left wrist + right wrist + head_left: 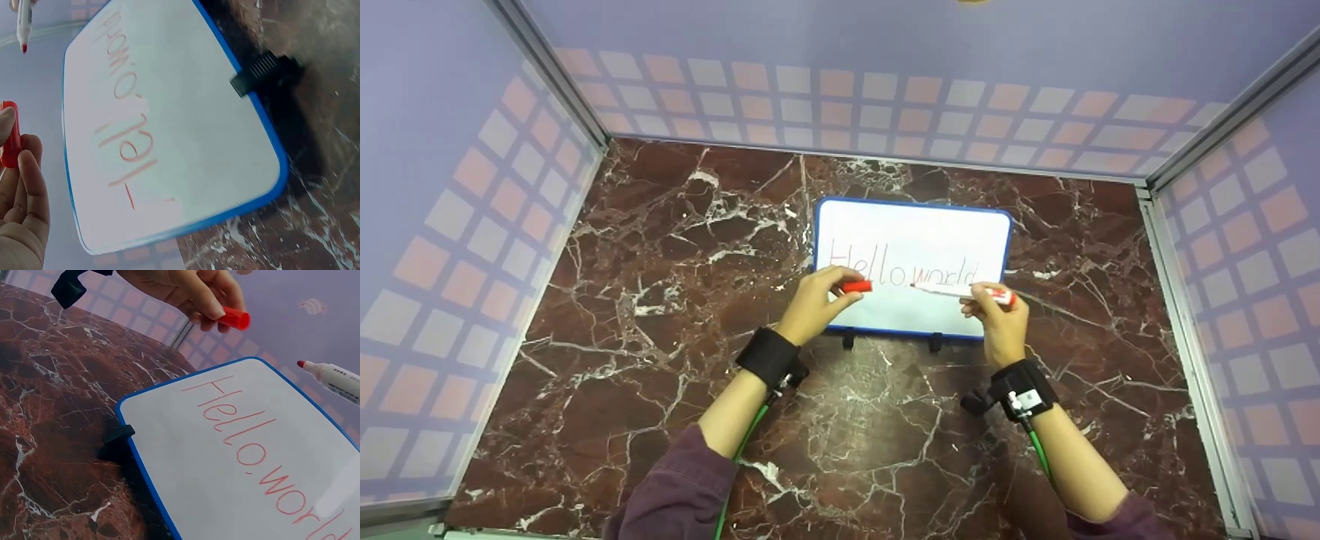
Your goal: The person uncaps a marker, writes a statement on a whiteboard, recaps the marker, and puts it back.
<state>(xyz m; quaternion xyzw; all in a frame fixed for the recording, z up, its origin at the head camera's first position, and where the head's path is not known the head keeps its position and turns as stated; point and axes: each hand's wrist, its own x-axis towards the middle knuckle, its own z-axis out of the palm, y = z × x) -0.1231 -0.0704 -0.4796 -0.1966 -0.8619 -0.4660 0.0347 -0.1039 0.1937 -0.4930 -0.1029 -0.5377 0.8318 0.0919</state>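
Observation:
My left hand [813,303] pinches a red marker cap [856,286] between thumb and fingers. In my right hand [999,319] is a white marker [949,290] with a red end, its bare red tip pointing left toward the cap. A gap separates tip and cap, as the right wrist view also shows. Behind both hands stands a whiteboard [911,319] with a blue frame, carrying "Hello, world" [247,453] in thin red handwriting. The left wrist view shows the cap [10,135] held by the fingertips, while the marker [24,25] appears at the top left corner.
Black clip feet [264,73] hold the board's lower edge. Under everything lies a dark red marbled tabletop [675,225]. Pale walls with a pink and white checked band [877,112] enclose the left, back and right. Green cables [746,442] run from both wrist straps.

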